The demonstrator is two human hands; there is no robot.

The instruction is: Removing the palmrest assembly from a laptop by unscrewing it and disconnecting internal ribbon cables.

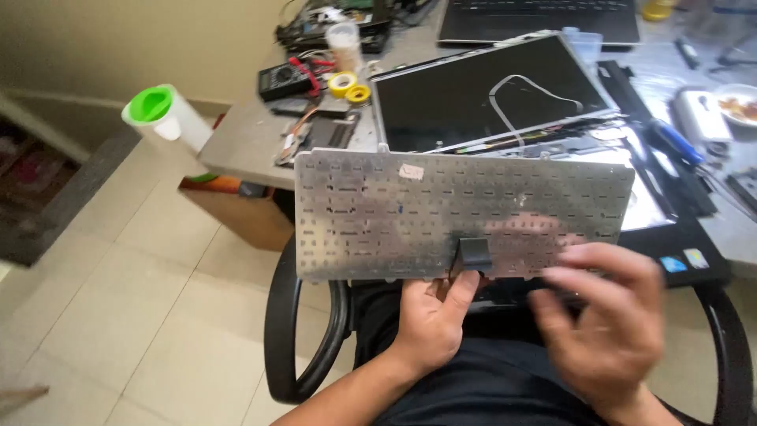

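underneath, left hand pinches the keyboard (metal back up); blurred right hand hovers, fingers loosely spread.

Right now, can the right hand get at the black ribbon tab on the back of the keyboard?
Probably yes: the right hand hovers, blurred, beside the black ribbon tab, nothing between them; the left hand holds the keyboard by its lower edge.

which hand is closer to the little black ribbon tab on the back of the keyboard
Left. The left hand has its thumb at the black ribbon tab; the blurred right hand is off to its right.
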